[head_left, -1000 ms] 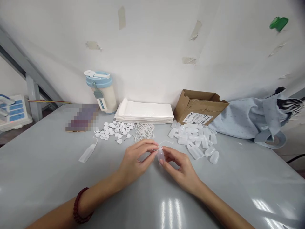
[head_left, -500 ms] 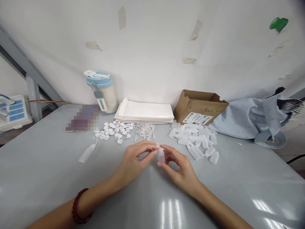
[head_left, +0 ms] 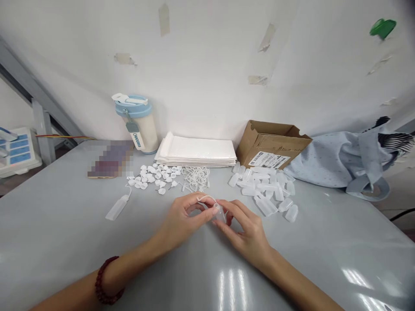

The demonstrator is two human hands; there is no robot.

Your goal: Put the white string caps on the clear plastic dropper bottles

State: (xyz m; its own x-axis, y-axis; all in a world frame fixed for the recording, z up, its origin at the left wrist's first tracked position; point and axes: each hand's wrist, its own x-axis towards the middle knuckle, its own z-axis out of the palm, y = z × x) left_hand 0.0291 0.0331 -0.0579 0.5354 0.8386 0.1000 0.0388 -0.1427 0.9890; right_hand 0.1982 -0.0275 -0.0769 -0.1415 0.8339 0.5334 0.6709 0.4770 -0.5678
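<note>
R hand (head_left: 248, 225): thumb & fingers closed round sm. clear bottle (head_left: 220, 214), slight tilt. L hand (head_left: 182, 216): thumb & fingertips curled in at bottle neck, small gap only; thin white cord (head_left: 206, 197) arcs between L fingers & neck. Whether L tips pinch cord or neck: can't tell. Bottle posn: betw. both hands, approx. ctr of table (head_left: 162, 280), nearer than cord pile (head_left: 196, 176). Cap pile (head_left: 157, 175) adj. on L; bottle pile (head_left: 266, 186) on R, in front of cardboard box (head_left: 274, 147). Corded bottle (head_left: 117, 208) lies flat, L side.

A lidded tumbler (head_left: 148, 129) stands left, a pale-blue cloth (head_left: 327, 160) lies right.
</note>
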